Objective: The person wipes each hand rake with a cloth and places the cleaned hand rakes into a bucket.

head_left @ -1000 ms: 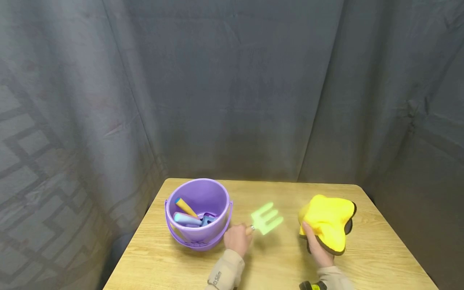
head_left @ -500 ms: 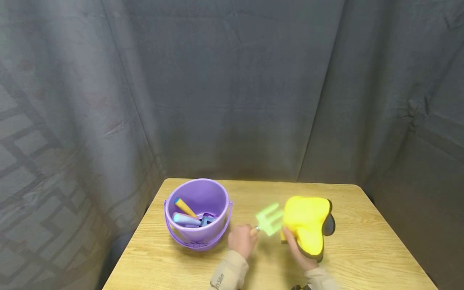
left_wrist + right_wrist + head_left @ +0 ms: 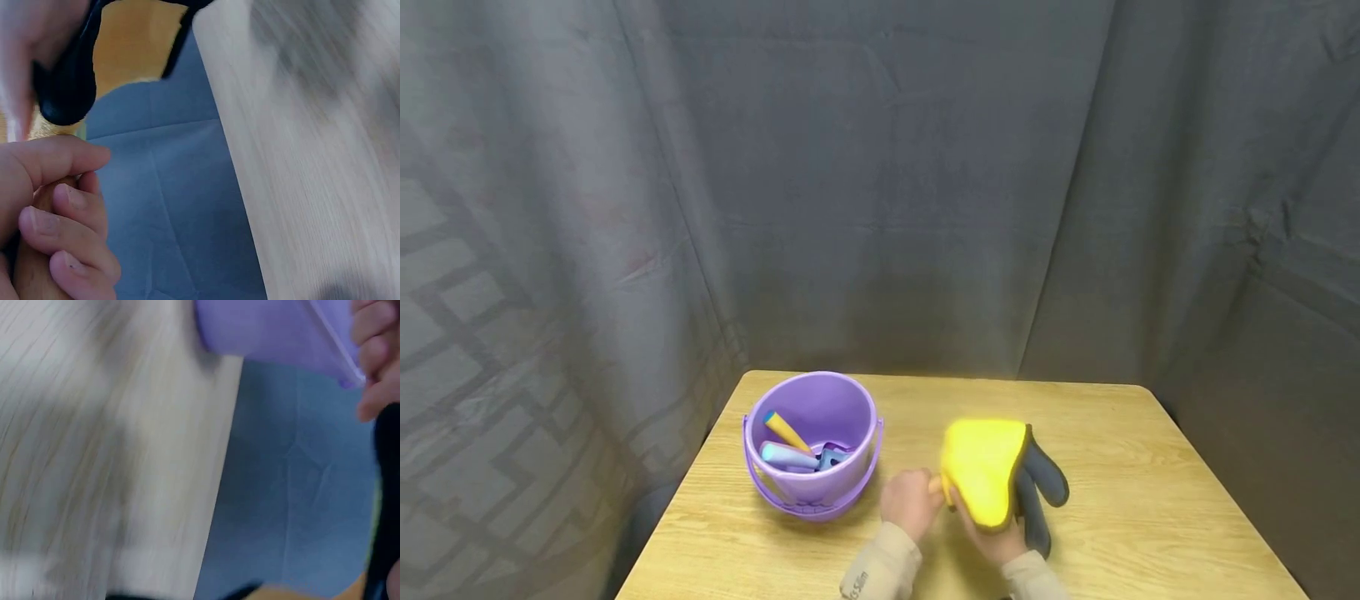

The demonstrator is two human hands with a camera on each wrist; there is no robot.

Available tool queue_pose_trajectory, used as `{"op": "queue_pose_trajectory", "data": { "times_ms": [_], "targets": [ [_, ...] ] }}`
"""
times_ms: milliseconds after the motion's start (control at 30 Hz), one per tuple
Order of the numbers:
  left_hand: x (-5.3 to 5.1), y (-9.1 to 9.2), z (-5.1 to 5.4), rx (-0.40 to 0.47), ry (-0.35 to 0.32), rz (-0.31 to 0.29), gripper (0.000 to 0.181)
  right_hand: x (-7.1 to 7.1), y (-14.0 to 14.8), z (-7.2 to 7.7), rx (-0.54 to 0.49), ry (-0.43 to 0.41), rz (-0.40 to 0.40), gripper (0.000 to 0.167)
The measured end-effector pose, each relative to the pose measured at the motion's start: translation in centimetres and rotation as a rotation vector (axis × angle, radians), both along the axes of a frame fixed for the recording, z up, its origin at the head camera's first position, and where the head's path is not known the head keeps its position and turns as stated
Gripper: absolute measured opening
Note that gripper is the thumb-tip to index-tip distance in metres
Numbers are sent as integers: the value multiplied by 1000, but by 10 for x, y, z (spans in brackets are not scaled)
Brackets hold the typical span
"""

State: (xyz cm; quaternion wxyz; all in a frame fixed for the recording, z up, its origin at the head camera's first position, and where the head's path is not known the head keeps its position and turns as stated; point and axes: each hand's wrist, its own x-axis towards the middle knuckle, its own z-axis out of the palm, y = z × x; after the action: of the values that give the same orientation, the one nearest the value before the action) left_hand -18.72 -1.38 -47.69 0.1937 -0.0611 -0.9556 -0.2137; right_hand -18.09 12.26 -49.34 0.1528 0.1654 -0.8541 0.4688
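My left hand [image 3: 910, 504] grips the wooden handle [image 3: 935, 484] of a garden hand fork, fingers wrapped round it in the left wrist view. The fork's pale green prongs are hidden behind a soft yellow and dark grey thing that looks like a glove [image 3: 985, 471], with rounded finger-like lobes. My right hand [image 3: 996, 540] holds this glove from below, right beside the left hand. One dark lobe [image 3: 69, 94] hangs just above the left fingers in the left wrist view. Whether glove and prongs touch, I cannot tell.
Left of the hands stands a purple bucket [image 3: 808, 492] with its bail handle lowered. Inside lie a yellow-handled tool [image 3: 787, 433] and one with a lilac-blue handle [image 3: 784, 456]. The wooden table [image 3: 1142, 517] ends at grey curtains [image 3: 880, 208].
The right hand has carried the glove leftward to the fork, covering its prongs. My left hand has shifted slightly right with the fork. The bucket has not moved.
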Motion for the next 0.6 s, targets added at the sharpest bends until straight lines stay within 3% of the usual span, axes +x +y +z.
{"op": "queue_pose_trajectory", "data": {
  "times_ms": [200,367,600],
  "targets": [
    [1,-1,4,32,-64,-23,30,-1,4,-3,-6,-97,-49,25],
    [2,-1,7,44,-78,-39,32,-4,5,-2,-19,-10,-74,35],
    [2,-2,9,42,-8,-52,34,-6,2,3,-40,79,-124,47]
  ]
}}
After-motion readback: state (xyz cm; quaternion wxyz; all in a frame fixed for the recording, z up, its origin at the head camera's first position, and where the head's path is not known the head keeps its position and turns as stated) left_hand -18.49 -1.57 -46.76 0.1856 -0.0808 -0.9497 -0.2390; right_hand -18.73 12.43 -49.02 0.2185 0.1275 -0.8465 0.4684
